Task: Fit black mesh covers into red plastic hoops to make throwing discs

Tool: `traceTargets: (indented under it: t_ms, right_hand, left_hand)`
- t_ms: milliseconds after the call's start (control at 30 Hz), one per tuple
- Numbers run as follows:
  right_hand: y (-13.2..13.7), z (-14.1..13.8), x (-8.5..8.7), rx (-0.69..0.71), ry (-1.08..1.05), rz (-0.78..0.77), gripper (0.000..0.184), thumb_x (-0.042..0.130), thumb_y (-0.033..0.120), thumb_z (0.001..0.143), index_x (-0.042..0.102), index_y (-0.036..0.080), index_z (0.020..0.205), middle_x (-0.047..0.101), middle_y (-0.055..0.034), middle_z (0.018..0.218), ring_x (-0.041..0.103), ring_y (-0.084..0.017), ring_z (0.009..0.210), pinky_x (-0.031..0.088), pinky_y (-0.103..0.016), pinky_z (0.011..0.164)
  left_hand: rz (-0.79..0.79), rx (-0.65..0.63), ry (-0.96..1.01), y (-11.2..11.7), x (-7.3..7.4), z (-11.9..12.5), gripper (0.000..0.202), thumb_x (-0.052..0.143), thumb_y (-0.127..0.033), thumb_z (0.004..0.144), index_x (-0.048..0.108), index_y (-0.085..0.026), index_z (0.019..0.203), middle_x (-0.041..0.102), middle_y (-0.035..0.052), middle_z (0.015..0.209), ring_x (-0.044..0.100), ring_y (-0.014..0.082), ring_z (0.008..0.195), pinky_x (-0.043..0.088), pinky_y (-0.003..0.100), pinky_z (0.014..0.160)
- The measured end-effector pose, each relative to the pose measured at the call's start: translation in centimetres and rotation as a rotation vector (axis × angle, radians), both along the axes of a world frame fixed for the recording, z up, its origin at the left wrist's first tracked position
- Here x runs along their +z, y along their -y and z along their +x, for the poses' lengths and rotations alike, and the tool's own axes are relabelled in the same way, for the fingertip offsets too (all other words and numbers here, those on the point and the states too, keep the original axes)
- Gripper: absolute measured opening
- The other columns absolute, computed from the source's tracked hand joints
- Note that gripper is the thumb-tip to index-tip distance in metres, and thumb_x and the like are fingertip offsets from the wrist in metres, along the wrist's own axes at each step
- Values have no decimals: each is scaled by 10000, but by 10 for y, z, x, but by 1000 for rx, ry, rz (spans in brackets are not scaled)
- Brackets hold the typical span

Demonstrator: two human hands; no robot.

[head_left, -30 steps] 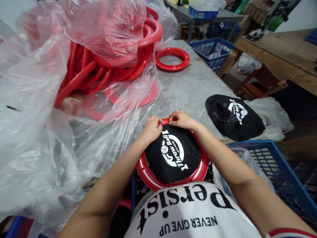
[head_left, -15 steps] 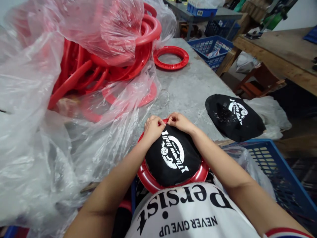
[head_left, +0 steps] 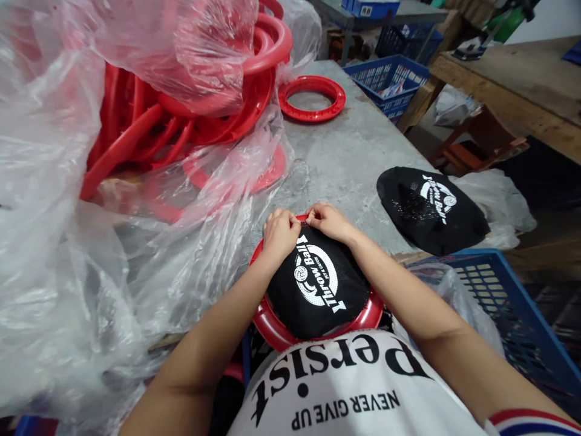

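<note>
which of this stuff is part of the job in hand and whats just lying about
Apparently in the job:
front red ring
black Throw Ball fabric across it
second Throw Ball fabric
loose red ring
bagged red rings

Apparently lying about:
brown chair
right-hand blue crate

Ring (head_left: 275, 329): red plastic, smooth, glossy. Disc (head_left: 351, 272): black cloth, matt, mesh-like. Bag (head_left: 86, 272): clear plastic film, thin, crinkled, shiny. Tabletop (head_left: 327, 154): grey, dull, mottled; material cannot be told. Crate (head_left: 535, 318): blue plastic, slight sheen. Bench (head_left: 508, 100): bare wood, matt. Shirt (head_left: 363, 378): white cloth, matt, smooth.
</note>
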State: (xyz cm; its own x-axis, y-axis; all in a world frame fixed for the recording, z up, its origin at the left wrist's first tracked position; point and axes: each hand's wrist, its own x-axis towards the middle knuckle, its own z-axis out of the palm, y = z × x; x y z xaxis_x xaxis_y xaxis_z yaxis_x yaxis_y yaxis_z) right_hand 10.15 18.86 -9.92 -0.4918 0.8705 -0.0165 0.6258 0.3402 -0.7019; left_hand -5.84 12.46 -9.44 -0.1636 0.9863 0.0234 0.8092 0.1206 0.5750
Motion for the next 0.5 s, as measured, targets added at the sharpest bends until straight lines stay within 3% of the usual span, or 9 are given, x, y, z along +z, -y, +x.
traceTargets:
  t_ms: [233,400,500]
  right_hand:
    - [-1,0,-2,-13,42,8,93,581,181,831,669,181,802,695,-56,939,596,-175,854,458,-302,813]
    - [-3,4,-9,-8,-41,6,191,585,125,810,692,190,954,707,-44,1017,615,-184,962,463,-331,921]
    - [-3,3,-5,31,-47,61,184,557,116,826,697,187,922,713,-60,1046,617,-200,1021,446,-368,992]
  left_hand:
    - [-24,-26,86,-2,0,-3,87,547,-184,841,619,-215,802,657,71,1114,590,246,1121,443,420,1060]
    - [-32,-57,304,-1,2,-21,241,487,-92,805,662,-208,923,688,50,1091,638,189,1066,489,349,1028]
    - [-8,-94,243,8,7,-29,292,454,-68,805,680,-216,917,706,48,1116,637,194,1113,472,351,1066]
